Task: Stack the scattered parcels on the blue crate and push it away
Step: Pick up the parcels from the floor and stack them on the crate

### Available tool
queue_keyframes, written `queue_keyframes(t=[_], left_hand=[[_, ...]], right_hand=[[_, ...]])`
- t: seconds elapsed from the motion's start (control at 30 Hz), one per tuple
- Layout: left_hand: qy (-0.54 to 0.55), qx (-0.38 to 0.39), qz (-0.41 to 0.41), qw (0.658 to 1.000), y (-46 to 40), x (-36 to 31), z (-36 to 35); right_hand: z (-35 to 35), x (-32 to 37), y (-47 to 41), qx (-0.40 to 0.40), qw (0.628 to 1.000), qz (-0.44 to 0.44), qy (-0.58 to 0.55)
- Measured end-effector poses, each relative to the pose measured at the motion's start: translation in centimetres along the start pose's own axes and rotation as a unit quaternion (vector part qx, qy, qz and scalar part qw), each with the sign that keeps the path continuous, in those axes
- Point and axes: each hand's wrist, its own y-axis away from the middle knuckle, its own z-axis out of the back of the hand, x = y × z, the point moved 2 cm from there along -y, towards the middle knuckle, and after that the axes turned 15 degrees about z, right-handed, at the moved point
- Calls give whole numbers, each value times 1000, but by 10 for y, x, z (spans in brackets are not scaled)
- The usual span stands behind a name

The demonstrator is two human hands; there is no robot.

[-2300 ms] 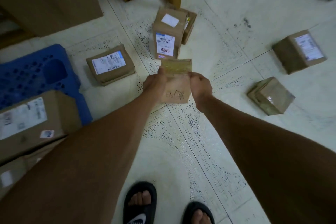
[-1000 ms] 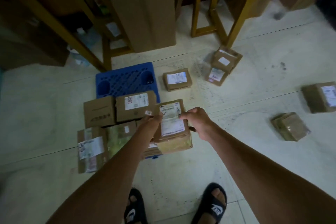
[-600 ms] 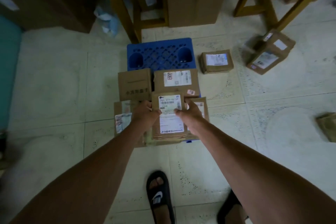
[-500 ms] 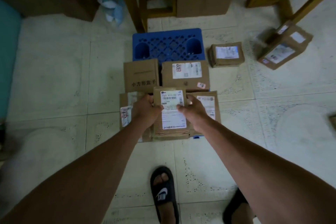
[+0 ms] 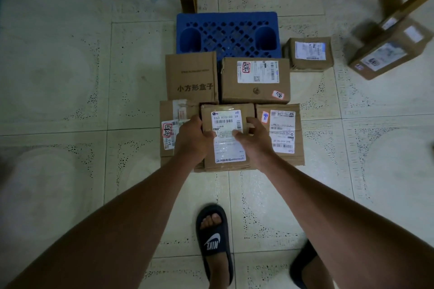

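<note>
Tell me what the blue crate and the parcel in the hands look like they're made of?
The blue crate looks like moulded plastic: uniform colour, lattice holes, rounded handle openings. The parcel held by both hands looks like matte brown cardboard with a glossy printed paper label, probably taped.

We see the tiled floor (image 5: 70,77) carrying the blue crate (image 5: 226,35) beyond our hands, and two loose parcels (image 5: 308,54) further right.
</note>
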Motion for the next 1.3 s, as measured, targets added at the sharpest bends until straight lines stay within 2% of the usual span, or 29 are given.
queue_keyframes(t=[0.23, 0.33, 0.5, 0.63, 0.7, 0.8, 0.97, 1.17, 1.3], left_hand=[[-74, -53, -31, 995, 19, -38, 16], [-84, -30, -25, 996, 33, -75, 20], [-89, 1, -49, 995, 76, -183, 9], [-73, 33, -111, 991, 124, -288, -28], [-73, 23, -144, 987, 154, -339, -51], [-62, 31, -178, 982, 205, -411, -99], [-37, 115, -203, 972, 287, -502, -202], [-53, 173, -228, 957, 356, -566, -298], [-102, 188, -252, 944, 370, -579, -360]], right_hand=[[26, 27, 7, -16, 1000, -19, 16], [66, 44, 10, -29, 999, -18, 19], [178, 71, 13, -72, 997, 0, 17], [290, 79, 21, -128, 992, 0, -6], [347, 74, 25, -162, 987, -4, -12], [434, 57, 34, -207, 978, -6, -18], [568, 0, 64, -261, 963, -36, -51], [675, -80, 101, -340, 933, -87, -82], [706, -134, 109, -360, 919, -120, -112]])
